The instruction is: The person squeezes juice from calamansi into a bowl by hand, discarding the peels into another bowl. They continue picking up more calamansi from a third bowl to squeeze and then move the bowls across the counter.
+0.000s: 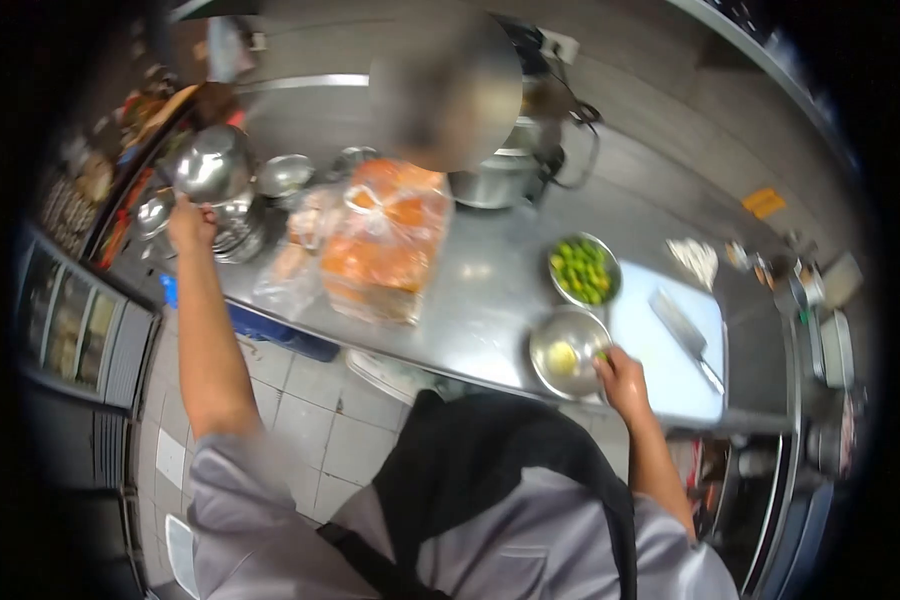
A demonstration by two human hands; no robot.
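Note:
Stretched out to the far left, my left hand [191, 224] is closed on the rim of a shiny metal bowl [213, 165], which is tilted above other metalware. My right hand [622, 380] grips the right rim of a steel bowl [551, 343] with something pale yellow [563, 358] in it. Just behind that bowl stands a smaller bowl of chopped green pieces [583, 270]. A white cutting board [638, 318] lies to the right, with a cleaver [682, 326] resting on it.
Clear bags with orange contents [380, 265] sit mid-counter, beside a metal pot [495, 182]. A white cloth [694, 262] lies behind the board. The steel counter's front edge [450, 368] runs before me; a glass-fronted cabinet [70, 325] stands at left.

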